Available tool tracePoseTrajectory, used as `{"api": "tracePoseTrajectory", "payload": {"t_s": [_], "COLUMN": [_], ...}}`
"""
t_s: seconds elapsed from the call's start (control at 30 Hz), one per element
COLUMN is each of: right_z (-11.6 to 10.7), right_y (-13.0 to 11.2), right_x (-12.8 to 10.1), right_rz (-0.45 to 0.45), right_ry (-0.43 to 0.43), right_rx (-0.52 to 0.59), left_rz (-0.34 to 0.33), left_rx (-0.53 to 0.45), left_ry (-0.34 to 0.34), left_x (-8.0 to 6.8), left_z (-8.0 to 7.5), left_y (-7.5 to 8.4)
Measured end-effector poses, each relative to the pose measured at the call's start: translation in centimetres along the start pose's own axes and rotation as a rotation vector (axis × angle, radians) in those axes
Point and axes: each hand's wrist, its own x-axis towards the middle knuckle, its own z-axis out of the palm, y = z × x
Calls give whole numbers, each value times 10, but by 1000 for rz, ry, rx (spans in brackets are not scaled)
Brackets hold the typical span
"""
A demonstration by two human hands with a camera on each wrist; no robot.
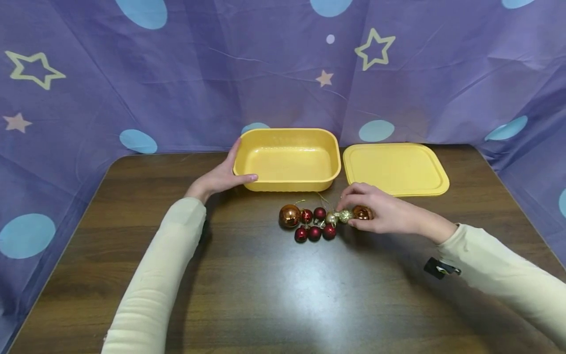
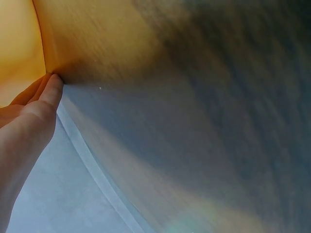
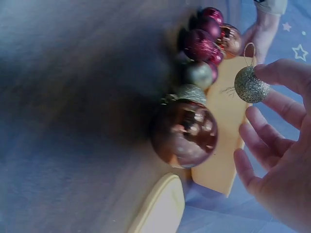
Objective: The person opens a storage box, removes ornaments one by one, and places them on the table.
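A row of small ornament balls lies on the dark wooden table (image 1: 265, 295): a large copper ball (image 1: 289, 216), several red balls (image 1: 315, 233), a pale gold ball (image 1: 330, 218), a gold glitter ball (image 1: 345, 215) and a second copper ball (image 1: 362, 212). My right hand (image 1: 353, 206) reaches over the row's right end. In the right wrist view its fingertips (image 3: 274, 73) pinch the gold glitter ball (image 3: 251, 85) beside the copper ball (image 3: 184, 133). My left hand (image 1: 221, 178) grips the left end of an empty yellow container (image 1: 287, 147), thumb along its front wall.
A flat yellow lid (image 1: 395, 169) lies to the right of the container. A purple cloth with stars and dots (image 1: 177, 73) hangs behind and beside the table. A black clip (image 1: 439, 268) sits by my right sleeve.
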Motion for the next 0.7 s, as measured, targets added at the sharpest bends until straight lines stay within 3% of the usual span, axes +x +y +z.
{"api": "tracePoseTrajectory", "payload": {"t_s": [0.17, 0.37, 0.7], "right_z": [10, 17, 26], "right_y": [2, 5, 10], "right_x": [-4, -9, -14], "right_rz": [-58, -56, -44], "right_ry": [37, 31, 37], "right_rx": [-102, -116, -69], "left_rz": [-1, -9, 11], "left_rx": [5, 4, 10], "left_ry": [4, 6, 33], "left_x": [-1, 0, 17], "left_z": [0, 0, -1], "left_y": [1, -2, -34]}}
